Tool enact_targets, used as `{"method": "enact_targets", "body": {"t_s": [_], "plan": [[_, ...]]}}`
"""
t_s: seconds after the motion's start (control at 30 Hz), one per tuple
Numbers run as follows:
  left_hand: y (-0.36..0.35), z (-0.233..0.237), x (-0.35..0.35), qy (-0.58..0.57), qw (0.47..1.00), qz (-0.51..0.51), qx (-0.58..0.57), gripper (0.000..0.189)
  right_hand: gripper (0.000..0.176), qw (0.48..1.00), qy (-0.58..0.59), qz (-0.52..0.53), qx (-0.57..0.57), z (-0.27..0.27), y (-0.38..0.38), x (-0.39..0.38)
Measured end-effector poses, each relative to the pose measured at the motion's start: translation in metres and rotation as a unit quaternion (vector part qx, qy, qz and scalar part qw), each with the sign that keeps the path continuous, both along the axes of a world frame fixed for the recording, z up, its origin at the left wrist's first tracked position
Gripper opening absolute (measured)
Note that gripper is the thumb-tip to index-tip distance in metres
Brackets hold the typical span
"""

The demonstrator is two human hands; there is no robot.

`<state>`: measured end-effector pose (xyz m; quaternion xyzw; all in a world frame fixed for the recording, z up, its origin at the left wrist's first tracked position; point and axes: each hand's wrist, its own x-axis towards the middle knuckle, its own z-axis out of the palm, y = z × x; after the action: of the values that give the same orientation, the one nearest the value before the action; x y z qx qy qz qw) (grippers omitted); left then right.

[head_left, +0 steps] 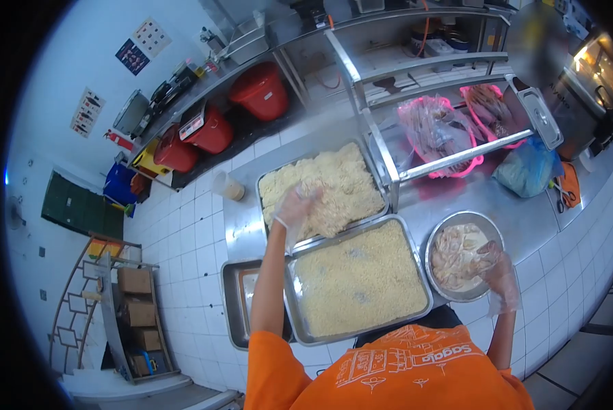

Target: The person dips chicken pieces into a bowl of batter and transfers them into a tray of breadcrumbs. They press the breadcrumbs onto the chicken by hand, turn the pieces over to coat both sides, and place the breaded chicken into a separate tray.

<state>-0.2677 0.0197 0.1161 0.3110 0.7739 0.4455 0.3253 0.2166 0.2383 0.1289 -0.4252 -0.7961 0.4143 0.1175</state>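
Head view: beyond the rectangular steel tray of yellow crumbs (421,263), the gloved left hand (296,208) rests on the pale breaded heap (337,181), grip unclear. Right of that tray, the gloved right hand (494,263) holds wet chicken (457,256) in the round steel bowl (430,254), keeping wet from dry.

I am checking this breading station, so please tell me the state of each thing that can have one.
left hand: gloved, resting on the far tray's pile
right hand: gloved, inside the bowl
far tray: heaped with coated pieces
near tray: filled level with crumbs
bowl: partly filled with pale wet chicken
steel container: lid on
pink bags: full, on the shelf
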Motion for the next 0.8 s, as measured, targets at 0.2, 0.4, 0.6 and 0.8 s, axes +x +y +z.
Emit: {"method": "enact_targets", "body": {"t_s": [0.2, 0.4, 0.6, 0.8], "plan": [[0.086, -0.101, -0.141, 0.218, 0.967, 0.002, -0.131, 0.061, 0.041, 0.997, 0.022, -0.022, 0.075, -0.013, -0.011, -0.001], [0.115, -0.091, -0.164, 0.126, 0.947, -0.066, -0.289, 0.067, 0.04, 0.996, 0.047, -0.052, 0.046, 0.008, -0.019, -0.005], [0.112, -0.013, -0.133, 0.134, 0.915, -0.008, -0.381, 0.089, 0.048, 0.996, 0.056, -0.066, 0.022, 0.025, -0.015, -0.007], [0.119, -0.027, -0.04, 0.367, 0.882, 0.041, -0.294, 0.081, 0.041, 0.995, 0.003, -0.073, 0.061, 0.05, -0.024, -0.02]]}}
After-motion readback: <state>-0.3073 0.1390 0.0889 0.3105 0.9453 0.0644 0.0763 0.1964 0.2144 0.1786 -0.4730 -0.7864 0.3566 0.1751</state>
